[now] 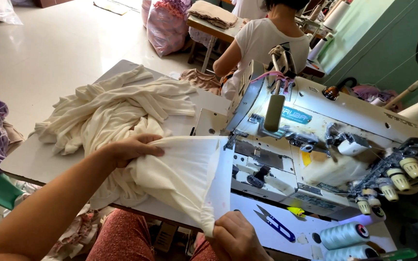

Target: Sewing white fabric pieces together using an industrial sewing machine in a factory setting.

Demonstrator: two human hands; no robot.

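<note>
Our left hand [130, 147] lies flat on the cream cloth [180, 169], fingers curled over its upper fold. Our right hand [238, 238] pinches the cloth's lower corner at the near edge of the surface [30, 162], fingers closed on it. The cloth stretches taut between both hands, its far end against the sewing machine [315, 140]. More cream fabric is heaped [117, 108] toward the surface's left corner. Snips [274, 223] lie near the right hand, thread cones [343, 235] beyond. On the floor, a pink bag [166, 24] bulges with fabric.
</note>
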